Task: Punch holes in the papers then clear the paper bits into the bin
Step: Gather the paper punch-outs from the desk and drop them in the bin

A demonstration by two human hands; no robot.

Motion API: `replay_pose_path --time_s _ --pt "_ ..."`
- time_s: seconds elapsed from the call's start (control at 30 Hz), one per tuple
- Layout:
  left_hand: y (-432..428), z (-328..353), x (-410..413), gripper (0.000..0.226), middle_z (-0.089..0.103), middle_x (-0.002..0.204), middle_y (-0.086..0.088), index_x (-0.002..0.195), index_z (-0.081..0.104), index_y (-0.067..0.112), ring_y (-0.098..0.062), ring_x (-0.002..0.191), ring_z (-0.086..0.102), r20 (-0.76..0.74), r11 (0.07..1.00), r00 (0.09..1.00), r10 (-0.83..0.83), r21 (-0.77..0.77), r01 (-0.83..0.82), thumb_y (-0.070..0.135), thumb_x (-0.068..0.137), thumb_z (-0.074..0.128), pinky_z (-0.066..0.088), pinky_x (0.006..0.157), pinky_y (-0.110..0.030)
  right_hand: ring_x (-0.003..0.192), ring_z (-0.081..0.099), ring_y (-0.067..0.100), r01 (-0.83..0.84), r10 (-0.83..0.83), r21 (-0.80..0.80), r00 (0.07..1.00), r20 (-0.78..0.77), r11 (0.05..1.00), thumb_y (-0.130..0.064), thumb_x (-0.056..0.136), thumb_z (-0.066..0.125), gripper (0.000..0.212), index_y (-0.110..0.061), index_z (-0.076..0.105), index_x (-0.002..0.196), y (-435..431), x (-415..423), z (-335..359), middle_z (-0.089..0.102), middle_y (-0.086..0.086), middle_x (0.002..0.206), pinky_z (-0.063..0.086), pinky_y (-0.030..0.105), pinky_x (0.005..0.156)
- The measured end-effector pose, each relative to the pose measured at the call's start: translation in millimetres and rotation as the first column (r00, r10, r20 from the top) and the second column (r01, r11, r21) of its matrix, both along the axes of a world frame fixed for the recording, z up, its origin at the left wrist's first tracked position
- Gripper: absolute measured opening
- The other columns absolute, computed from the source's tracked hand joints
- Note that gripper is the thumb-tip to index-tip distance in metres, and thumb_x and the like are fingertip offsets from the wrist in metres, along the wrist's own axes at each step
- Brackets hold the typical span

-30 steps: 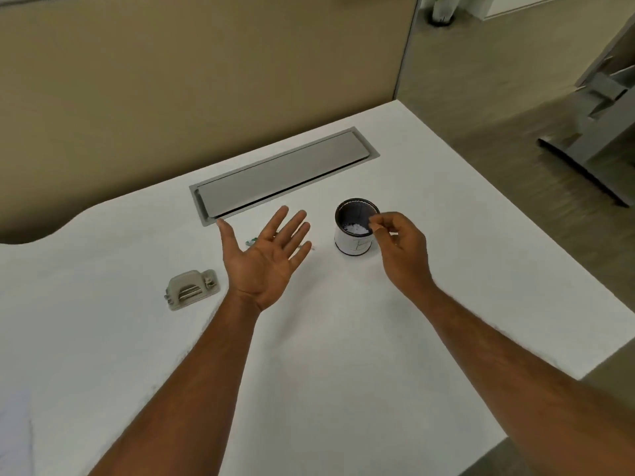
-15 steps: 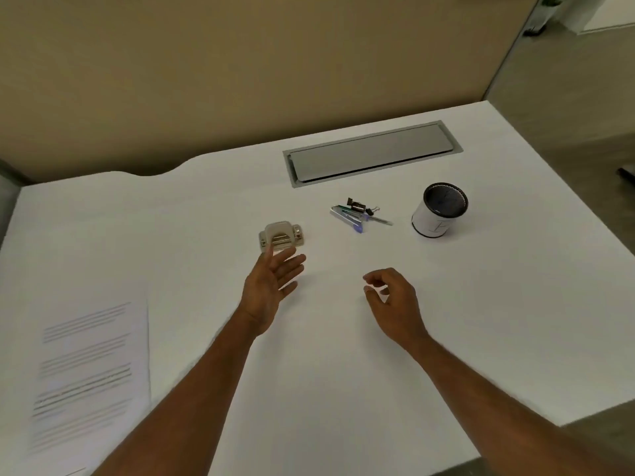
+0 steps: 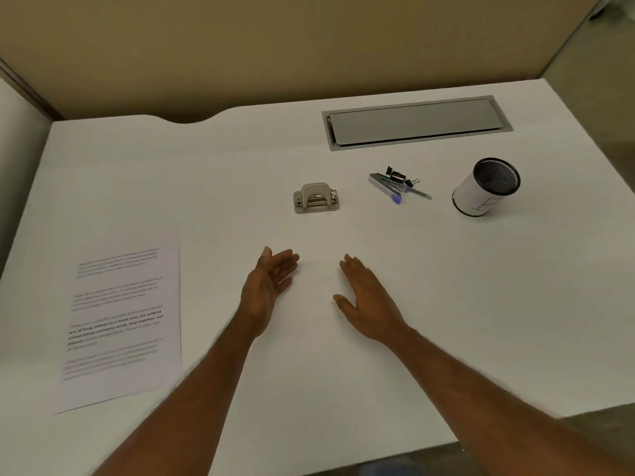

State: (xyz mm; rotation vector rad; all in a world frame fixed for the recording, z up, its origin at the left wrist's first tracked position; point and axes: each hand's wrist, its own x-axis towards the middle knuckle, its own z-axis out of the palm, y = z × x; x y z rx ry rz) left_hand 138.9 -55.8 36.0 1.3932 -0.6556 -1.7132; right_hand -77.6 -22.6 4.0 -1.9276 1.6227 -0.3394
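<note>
The white desk [image 3: 343,389] stood by a tan wall [image 3: 309,46]. The papers [image 3: 127,321] lay flat at the left, the hole punch [image 3: 316,198] farther back, and the little bin [image 3: 486,187] well off to the right. The left hand [image 3: 269,283] and right hand [image 3: 367,297] had straight fingers and held nothing. Any paper bits between them were too tiny to see. Bits would likely be light and flyaway, so sweeping with a hand's edge seemed best.
</note>
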Motion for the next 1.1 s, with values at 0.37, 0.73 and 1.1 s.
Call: replay_pose_path --time_s 0.37,0.73,1.1 --pt "2 -20 17 0.090 0.060 0.138 -0.018 0.142 0.050 0.009 -0.029 0.131 0.055 -0.364 0.980 0.912 0.186 0.132 -0.148 0.078 0.089 0.028 0.037 0.113 -0.043 0.148 -0.013 0.014 -0.216 0.192 -0.068 0.948 -0.252 0.974 -0.060 0.093 0.031 0.083 -0.011 0.005 0.153 24 35 -18 -0.009 0.005 0.162 -0.003 0.033 0.122" --pt "1 -29 28 0.099 0.056 0.141 -0.021 0.143 0.048 0.008 -0.034 0.133 0.052 -0.527 0.964 0.807 0.267 0.161 -0.214 0.084 0.081 0.036 0.031 0.118 -0.047 0.120 0.058 0.015 0.135 -0.079 -0.179 0.954 0.288 0.974 -0.005 0.091 0.060 0.031 -0.007 0.064 0.122 15 29 7 0.062 0.006 0.129 0.046 0.029 0.102" --pt "5 -40 31 0.099 0.056 0.141 -0.020 0.143 0.049 0.008 -0.033 0.132 0.054 -0.530 0.954 0.793 0.300 0.166 -0.250 0.085 0.080 0.036 0.033 0.117 -0.046 0.075 0.067 0.017 0.353 -0.388 0.162 0.864 0.322 0.921 -0.001 0.068 0.082 0.022 -0.007 0.069 0.085 -9 48 7 0.069 0.003 0.089 0.056 0.029 0.079"
